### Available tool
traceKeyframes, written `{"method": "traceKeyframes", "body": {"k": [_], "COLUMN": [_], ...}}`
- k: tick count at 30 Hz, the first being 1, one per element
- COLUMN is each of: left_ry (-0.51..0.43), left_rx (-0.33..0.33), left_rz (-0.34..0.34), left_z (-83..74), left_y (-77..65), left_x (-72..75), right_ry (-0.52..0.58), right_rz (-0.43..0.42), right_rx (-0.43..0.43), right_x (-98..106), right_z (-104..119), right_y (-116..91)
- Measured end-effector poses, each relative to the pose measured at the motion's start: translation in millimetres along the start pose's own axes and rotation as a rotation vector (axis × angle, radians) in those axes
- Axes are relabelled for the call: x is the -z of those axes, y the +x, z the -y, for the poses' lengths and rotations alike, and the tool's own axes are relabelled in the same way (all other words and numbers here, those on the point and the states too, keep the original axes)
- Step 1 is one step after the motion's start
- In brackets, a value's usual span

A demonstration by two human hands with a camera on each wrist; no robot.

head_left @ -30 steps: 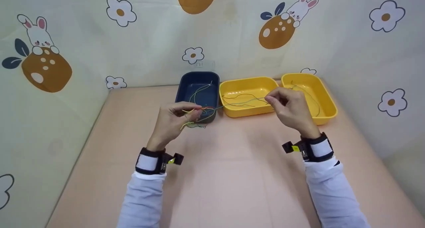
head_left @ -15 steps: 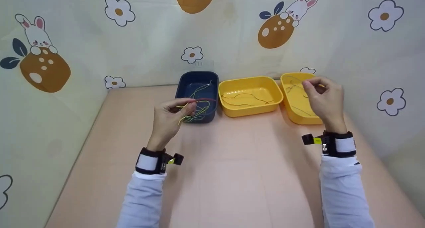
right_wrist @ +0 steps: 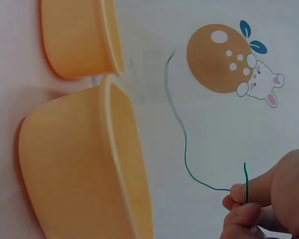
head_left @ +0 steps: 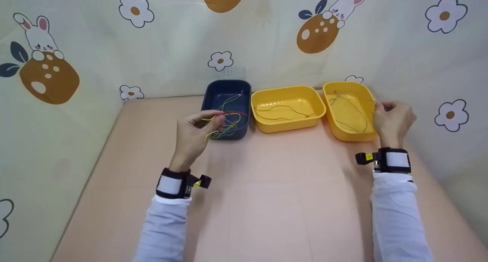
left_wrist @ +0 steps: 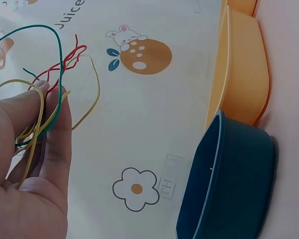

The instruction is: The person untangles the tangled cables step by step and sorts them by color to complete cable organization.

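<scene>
My left hand (head_left: pixel 192 134) pinches a tangled bundle of thin wires between thumb and fingers, in front of the navy bin (head_left: pixel 244 130). In the left wrist view the bundle shows yellow wire (left_wrist: pixel 96 79), green wire (left_wrist: pixel 60 55) and red wire (left_wrist: pixel 72 57). At the right, my right hand (head_left: pixel 394 121) pinches a single green wire (right_wrist: pixel 185 144) beside the right yellow bin (head_left: pixel 356 137). Its long end stretches out from the fingertips in the right wrist view, and a short end sticks up from them. In the head view this wire is faint.
Between the navy bin and the right yellow bin stands a middle yellow bin (head_left: pixel 289 127), with thin wires (head_left: pixel 282 108) in it. Wires also lie in the other two bins. A patterned wall covering (head_left: pixel 171 56) rises behind them. The pinkish table (head_left: pixel 259 201) extends toward me.
My right hand has moved right, drawing the green wire away from the left hand's bundle to the right yellow bin, then slightly lower. The left hand has stayed nearly in place.
</scene>
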State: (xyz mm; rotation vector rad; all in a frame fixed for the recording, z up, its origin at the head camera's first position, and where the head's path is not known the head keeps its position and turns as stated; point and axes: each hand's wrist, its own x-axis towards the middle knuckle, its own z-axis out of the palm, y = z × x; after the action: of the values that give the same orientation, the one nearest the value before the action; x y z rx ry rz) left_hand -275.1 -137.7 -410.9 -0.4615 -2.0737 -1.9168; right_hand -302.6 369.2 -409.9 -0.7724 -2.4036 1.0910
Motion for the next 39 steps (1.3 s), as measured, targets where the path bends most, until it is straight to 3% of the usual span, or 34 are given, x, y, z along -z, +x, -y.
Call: {"method": "traceKeyframes", "body": {"k": [5, 11, 15, 20, 23, 27, 30, 32, 39], "left_ry": [0.005, -0.006, -0.01, -0.026, -0.056, -0.107, -0.135, -0.148, -0.18], "left_rx": [-0.001, 0.002, 0.013, 0.029, 0.037, 0.039, 0.035, 0.038, 0.037], "left_rz": [0.005, 0.024, 0.026, 0.051, 0.083, 0.129, 0.157, 0.178, 0.212], "left_z": [1.2, 1.1, 0.2, -2.5, -2.8, -2.4, -2.8, -2.8, -0.7], "left_y": [0.3, -0.1, -0.5, -3.4, -6.3, -10.6, -13.0, -14.8, -16.2], "left_x": [-3.3, -8.5, -11.2, -17.2, -24.2, -36.4, -45.7, -50.6, -56.7], "right_ry": [-0.028, -0.028, 0.006, 0.111, 0.227, 0.411, 0.468, 0.486, 0.548], "right_rz": [-0.008, 0.052, 0.044, 0.107, 0.214, 0.498, 0.699, 0.785, 0.903], "right_rx": [0.019, 0.124, 0.231, 0.434, 0.59, 0.719, 0.729, 0.718, 0.672], "right_x": [-7.9, -15.8, -21.1, -34.8, -46.6, -62.0, -71.4, -76.5, -88.5], "right_z": [-4.5, -4.6, 10.8, 44.5, 63.7, 81.7, 89.3, 91.7, 93.4], "right_y": [3.0, -2.5, -14.7, -48.4, -73.5, -109.0, -131.7, -143.0, -156.8]}}
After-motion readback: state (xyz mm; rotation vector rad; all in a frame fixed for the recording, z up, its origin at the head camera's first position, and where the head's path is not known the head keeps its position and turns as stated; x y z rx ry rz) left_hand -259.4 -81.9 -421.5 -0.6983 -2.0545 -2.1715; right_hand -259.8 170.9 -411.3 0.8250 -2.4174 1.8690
